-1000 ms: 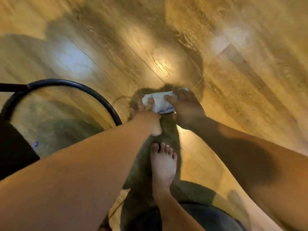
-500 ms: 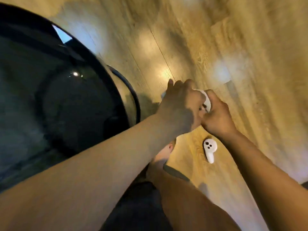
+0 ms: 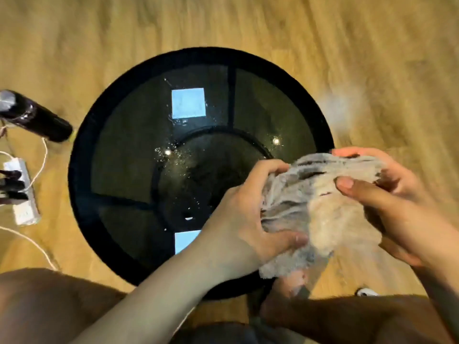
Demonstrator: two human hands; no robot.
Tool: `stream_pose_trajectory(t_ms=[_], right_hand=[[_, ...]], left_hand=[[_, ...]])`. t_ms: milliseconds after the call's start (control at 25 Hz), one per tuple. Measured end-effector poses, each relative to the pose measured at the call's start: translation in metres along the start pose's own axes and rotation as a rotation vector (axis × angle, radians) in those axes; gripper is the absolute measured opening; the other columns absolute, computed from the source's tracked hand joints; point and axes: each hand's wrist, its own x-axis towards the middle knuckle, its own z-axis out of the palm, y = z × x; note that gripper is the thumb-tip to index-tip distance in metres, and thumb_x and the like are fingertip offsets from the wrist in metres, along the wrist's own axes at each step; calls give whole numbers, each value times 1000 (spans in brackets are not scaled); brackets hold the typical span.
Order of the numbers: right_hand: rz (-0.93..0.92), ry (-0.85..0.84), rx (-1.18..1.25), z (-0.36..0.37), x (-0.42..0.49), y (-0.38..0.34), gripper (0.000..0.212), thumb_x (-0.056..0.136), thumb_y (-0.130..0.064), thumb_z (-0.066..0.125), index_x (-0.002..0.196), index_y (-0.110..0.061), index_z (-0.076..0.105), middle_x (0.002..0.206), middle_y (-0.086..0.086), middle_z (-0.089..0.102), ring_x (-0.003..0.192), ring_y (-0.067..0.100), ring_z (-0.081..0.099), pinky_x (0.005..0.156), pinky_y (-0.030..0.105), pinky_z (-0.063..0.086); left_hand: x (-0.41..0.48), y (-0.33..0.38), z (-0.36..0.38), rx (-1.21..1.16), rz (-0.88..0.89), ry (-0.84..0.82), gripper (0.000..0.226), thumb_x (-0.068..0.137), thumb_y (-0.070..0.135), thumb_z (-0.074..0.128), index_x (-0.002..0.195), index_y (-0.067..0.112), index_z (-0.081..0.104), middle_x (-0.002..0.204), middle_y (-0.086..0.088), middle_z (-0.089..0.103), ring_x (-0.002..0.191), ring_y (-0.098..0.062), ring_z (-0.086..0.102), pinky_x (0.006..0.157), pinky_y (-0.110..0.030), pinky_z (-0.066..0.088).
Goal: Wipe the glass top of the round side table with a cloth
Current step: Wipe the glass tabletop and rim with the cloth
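Cloth (image 3: 320, 204): grey, fluffy, bunched up and held in the air over the near right part of the table; it looks clear of the glass, probably being gathered into a pad before wiping.
Left hand (image 3: 246, 217): fingers curled into the cloth's left side, thumb pinching it from below.
Right hand (image 3: 397, 202): closed on the far side, thumb pressed on top, as if folding the fabric toward the other hand.
Glass top (image 3: 139, 150): dark and round in a black rim, speckled with droplets near the middle, so I'd say the wiping has not begun.
Floor (image 3: 74, 45): wood planks all round.
Dark bottle (image 3: 37, 117): lying on the floor just left of the table.
Power strip (image 3: 21, 192): further left, plugs in, white cable trailing, well apart from the wet glass.
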Motion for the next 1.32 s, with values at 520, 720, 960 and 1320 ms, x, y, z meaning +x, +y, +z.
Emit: stream_pose_trajectory(t_ms=[520,720,960,1320], right_hand=[[-125,18,-1464,108,-71,74,61,93,-59,43,149,-38,29,160,6,20,147,31,17,115,51,23],[-263,-88,-1531,152,-86,103,47,92,-60,36,132,-39,51,142,3,46,118,34,43,92,47,39],[-520,-166,-1450,162,-72,119,46,88,-51,50,132,-41,52,135,-2,51,111,29,46,85,43,44],[18,341,-1603,15,43,78,55,89,-47,23,138,-38,44,144,12,44,121,43,40,106,42,29]], left_hand=[[-141,-106,-65,633,-80,583,54,95,43,56,140,17,43,149,-5,42,139,-26,39,116,-55,26],[-108,-137,-92,994,-102,449,69,95,61,20,150,20,32,164,-6,21,153,-24,5,118,-63,-6],[-93,-156,-94,992,-104,513,69,97,62,18,151,20,27,165,-7,18,153,-25,5,119,-59,-6],[-94,-156,-96,876,-65,628,67,95,56,29,148,15,36,160,-10,31,150,-29,21,120,-60,0]])
